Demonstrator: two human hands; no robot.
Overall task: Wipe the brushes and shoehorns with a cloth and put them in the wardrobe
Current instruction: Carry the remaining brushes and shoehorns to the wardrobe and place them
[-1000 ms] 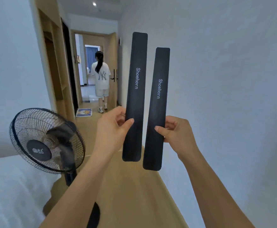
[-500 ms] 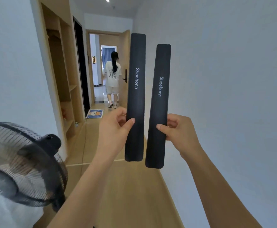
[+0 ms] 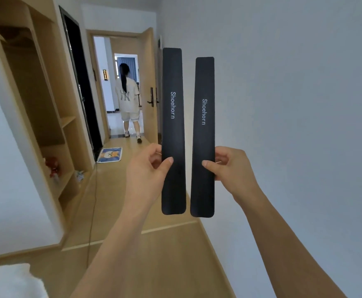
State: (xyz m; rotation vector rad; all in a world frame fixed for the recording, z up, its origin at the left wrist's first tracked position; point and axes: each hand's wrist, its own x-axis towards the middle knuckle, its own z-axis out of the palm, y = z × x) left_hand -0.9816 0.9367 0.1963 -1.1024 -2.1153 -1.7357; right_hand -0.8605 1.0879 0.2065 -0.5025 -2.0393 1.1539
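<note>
2 black shoehorns held upright side by side in a corridor, close together but apart. The left hand pinches the left shoehorn below its middle, thumb across the front face and fingers curled behind. The right hand pinches the right shoehorn at about the same height, thumb likewise on the front. Each strip bears the white word "Shoehorn" printed lengthwise, reading from top to bottom; the left strip's top stands slightly higher than the right one's.

On the left of the scene stands an open wooden wardrobe with shelves; a small red object sits on a low shelf. A thin dark cable runs along the wood floor beside it. Farther along, a blue mat with a cartoon figure lies on the floor before a dark doorway. At the far end, by an open door, a person walks away, wearing a white shirt with an "NY" emblem on the back. A plain white wall fills the right side. Something white shows at the near left corner.
</note>
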